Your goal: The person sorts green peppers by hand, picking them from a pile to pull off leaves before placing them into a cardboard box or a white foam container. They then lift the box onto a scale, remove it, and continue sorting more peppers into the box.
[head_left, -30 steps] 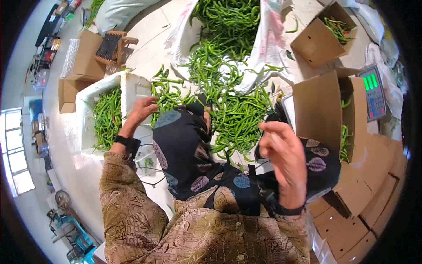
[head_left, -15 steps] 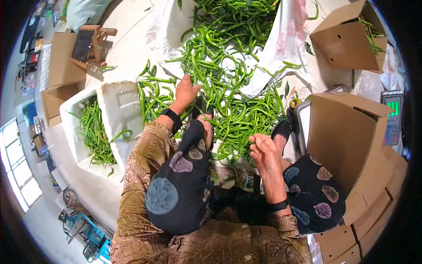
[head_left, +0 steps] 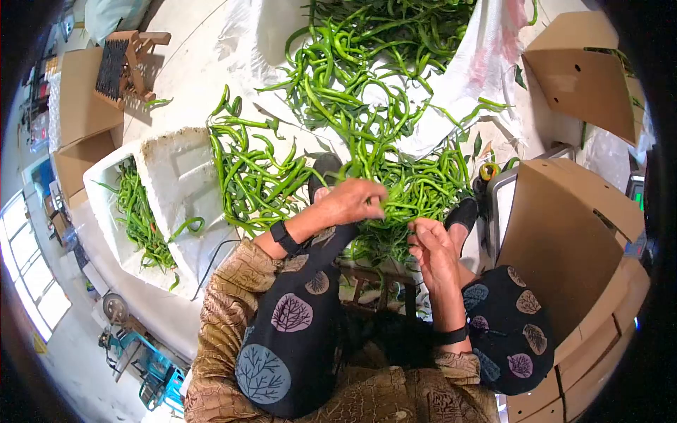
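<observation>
Bright, whitish light fills the scene, with the window (head_left: 33, 266) just below nine o'clock blown out to near-white. The foam box (head_left: 180, 166) toward nine and the woven sack (head_left: 462, 99) between one and two also look very pale. The stool (head_left: 116, 67) near ten throws a dark shadow on the floor; toward six, the space between the knees sinks into black. Motion blur softens the fingers of the left hand (head_left: 349, 202), while most green peppers (head_left: 264, 166) read crisply. Wide-angle distortion bends the outer edges, and black fills the corners.
</observation>
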`<state>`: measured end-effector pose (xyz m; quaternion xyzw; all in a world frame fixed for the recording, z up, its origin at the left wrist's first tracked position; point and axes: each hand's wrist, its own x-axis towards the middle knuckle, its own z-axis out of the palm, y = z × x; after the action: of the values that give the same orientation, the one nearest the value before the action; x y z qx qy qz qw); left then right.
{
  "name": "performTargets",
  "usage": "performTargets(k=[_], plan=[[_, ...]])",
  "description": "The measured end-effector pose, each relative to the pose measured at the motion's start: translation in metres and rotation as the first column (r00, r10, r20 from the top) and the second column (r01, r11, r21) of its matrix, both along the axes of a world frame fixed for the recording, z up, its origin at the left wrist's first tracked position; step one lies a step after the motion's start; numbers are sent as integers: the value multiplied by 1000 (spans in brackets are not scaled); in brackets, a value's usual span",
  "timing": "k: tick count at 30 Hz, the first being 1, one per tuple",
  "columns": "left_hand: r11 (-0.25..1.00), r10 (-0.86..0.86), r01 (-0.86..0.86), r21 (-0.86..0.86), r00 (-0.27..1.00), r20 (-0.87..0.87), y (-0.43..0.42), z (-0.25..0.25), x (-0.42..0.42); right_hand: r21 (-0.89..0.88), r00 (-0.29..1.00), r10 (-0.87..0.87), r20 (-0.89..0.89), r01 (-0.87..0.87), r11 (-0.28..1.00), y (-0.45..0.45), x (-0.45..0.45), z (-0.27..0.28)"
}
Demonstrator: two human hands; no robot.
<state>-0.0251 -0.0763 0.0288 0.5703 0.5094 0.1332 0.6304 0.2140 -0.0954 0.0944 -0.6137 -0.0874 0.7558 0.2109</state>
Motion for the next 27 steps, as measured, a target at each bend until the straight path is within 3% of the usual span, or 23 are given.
performTargets(k=[2, 4, 5, 6, 8, 9, 14, 16, 17, 18, 20, 21, 25, 27], plan=[[970, 176, -168, 175, 984, -32, 0, -14, -8, -40, 999, 1, 40, 0, 999, 0, 0, 0], [784, 587, -496, 373, 789, -184, 11, -36, -30, -47, 999, -10, 52, 13, 999, 0, 3, -1], [690, 694, -538, 484, 681, -234, 16, -53, -48, -49, 998, -22, 62, 25, 999, 0, 3, -2], [587, 788, -552, 593, 557, -262, 21, -64, -66, -48, 998, -19, 57, 22, 999, 0, 2, -2], [548, 813, -425, 721, 475, -338, 27, -65, -85, -61, 997, -14, 71, 19, 998, -1, 0, -2], [618, 753, -297, 728, 491, -438, 26, -72, -90, -66, 998, -9, 60, 13, 998, -4, 1, -5], [764, 615, -221, 606, 532, -582, 23, -79, -86, -74, 999, 1, 38, 2, 997, -4, -1, -3], [800, 594, -523, 293, 758, -270, 29, -27, -66, -79, 999, -12, 49, 16, 997, -1, 2, -4], [818, 573, -574, 39, 808, -139, 35, 6, -56, -24, 998, -54, 43, 55, 998, -2, 4, -5], [822, 565, -555, 129, 823, -59, 31, 8, -52, 29, 995, -93, 33, 92, 995, -3, 3, -6], [730, 683, -671, 131, 723, -104, 17, -44, -69, 15, 994, -98, 38, 97, 995, -1, -1, -4], [627, 776, -779, -2, 624, -90, 21, -40, -72, -8, 997, -71, 26, 71, 997, 0, -2, -2], [675, 731, -737, -40, 675, -97, 28, -51, -68, -32, 999, -27, 24, 28, 999, -3, 0, -4], [761, 639, -646, 59, 731, -240, 38, -53, -56, -27, 999, -35, 21, 36, 999, -5, 0, -6]])
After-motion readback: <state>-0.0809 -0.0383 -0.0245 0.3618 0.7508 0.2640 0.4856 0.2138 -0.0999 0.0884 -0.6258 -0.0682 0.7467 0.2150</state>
